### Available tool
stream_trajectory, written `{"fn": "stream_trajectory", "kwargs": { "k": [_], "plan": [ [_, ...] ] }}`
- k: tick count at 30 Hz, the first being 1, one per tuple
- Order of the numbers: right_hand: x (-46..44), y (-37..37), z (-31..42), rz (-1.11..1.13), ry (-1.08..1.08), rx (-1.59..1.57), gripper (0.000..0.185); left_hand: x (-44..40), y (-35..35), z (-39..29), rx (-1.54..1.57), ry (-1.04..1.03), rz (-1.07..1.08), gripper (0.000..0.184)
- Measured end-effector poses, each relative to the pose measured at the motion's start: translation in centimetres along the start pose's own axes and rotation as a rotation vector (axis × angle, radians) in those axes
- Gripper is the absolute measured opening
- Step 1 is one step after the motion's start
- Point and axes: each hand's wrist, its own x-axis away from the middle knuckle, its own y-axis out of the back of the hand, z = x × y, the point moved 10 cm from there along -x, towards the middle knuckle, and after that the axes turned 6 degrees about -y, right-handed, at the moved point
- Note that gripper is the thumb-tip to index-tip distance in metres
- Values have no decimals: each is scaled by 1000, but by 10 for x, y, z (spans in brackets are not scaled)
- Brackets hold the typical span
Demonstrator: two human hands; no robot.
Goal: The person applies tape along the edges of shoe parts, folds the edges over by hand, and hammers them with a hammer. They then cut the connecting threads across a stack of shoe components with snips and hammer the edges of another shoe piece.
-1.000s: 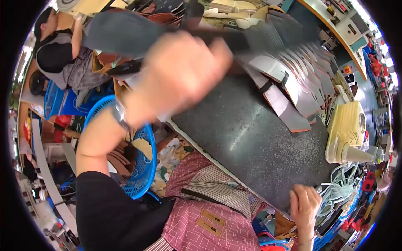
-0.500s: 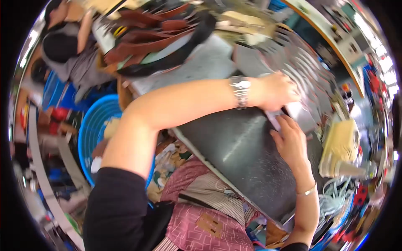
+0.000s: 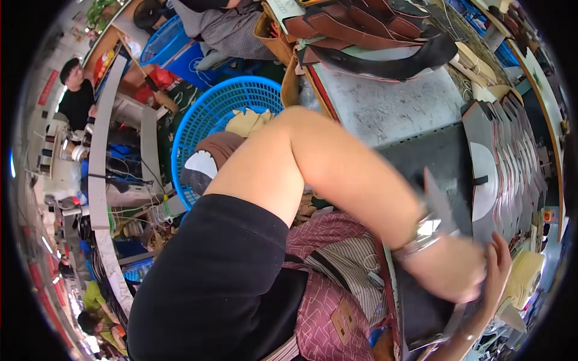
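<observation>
My left hand (image 3: 451, 269), with a metal watch on its wrist, is closed and blurred low over the dark work surface (image 3: 421, 159). Its fingertips point down and to the right, and whatever they grip is hidden. A thin grey pointed piece (image 3: 439, 195) sticks up behind the watch; its lower end is covered by my left hand. Close beside, partly behind it, is my right hand (image 3: 498, 260), its visible fingers stretched upward. Just beyond the hands stands a row of overlapping grey cut pieces (image 3: 509, 162) with reddish edges.
Brown and black curved pieces (image 3: 379, 54) are piled on a metal plate (image 3: 391, 105) at the back. A blue basket (image 3: 186, 135) holding cut scraps stands to the left. A yellow roll (image 3: 525, 277) lies at the right. Other people sit or stand at the left and at the top.
The view has swung round, shifting the table to the right. My left hand has come from beside the grey row down towards the near edge, across my right hand. The thin grey piece now shows at my left wrist.
</observation>
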Motion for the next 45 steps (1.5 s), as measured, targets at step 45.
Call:
{"fn": "stream_trajectory", "kwargs": {
  "k": [45],
  "plan": [
    [226,-6,-79,16,-145,199,45,-50,-192,-19,650,215,627,17]
  ]
}}
